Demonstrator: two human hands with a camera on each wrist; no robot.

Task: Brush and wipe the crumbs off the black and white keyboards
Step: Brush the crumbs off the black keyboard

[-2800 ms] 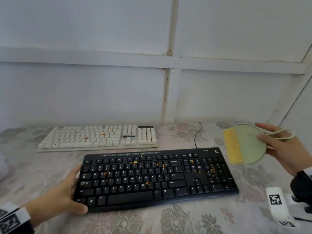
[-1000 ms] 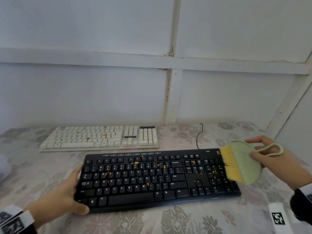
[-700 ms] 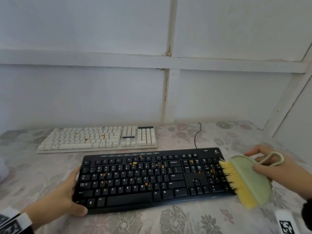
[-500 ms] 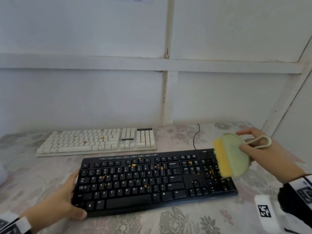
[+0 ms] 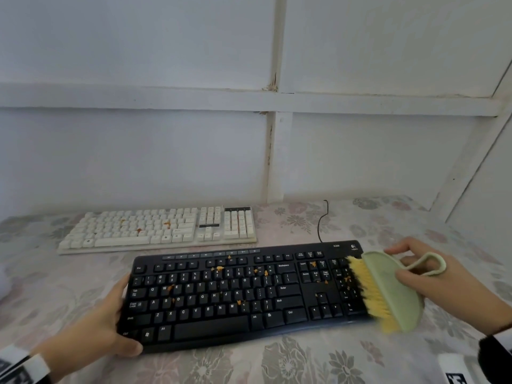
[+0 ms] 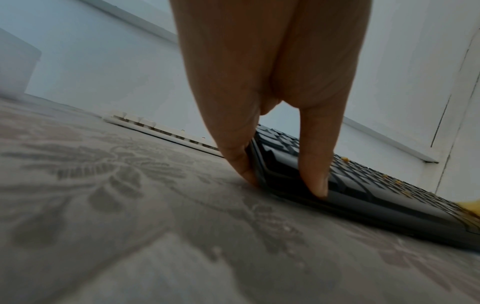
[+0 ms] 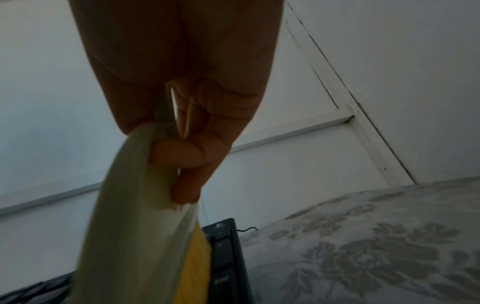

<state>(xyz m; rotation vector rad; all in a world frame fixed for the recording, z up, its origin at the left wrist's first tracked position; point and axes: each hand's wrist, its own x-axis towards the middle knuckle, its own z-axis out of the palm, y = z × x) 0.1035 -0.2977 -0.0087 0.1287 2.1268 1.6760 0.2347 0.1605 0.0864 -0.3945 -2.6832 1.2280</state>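
We see a flat black plastic full-size keyboard (image 5: pixel 243 295) lying on a table covered with a pale floral-patterned cloth (image 5: pixel 304 364), with small orange crumbs (image 5: pixel 219 268) scattered over its keys; on its top right corner we can read "K200" beside a Logitech logo, and the key legends such as "Backspace", "Enter", "Shift", "Ctrl" and "Caps Lock" are legible. Our left hand (image 5: pixel 91 332) clasps the keyboard's left end, the thumb lying on the front left corner and the fingers (image 6: pixel 239 156) pressed against the left edge, touching the cloth. Our right hand (image 5: pixel 432 284) pinches a pale green rounded plastic hand brush with yellow bristles (image 5: pixel 388 292), thumb on its flat face and fingers curled behind it near its looped handle; the bristles touch the number pad at the keyboard's right end. Behind the black keyboard, nearer the white panelled wall (image 5: pixel 138 134), lies a white plastic keyboard (image 5: pixel 158 231), apart from the black one, with a few orange crumbs on its keys; its legends are too small to read. A thin black cable (image 5: pixel 321 223) runs from the black keyboard's back edge toward the wall.
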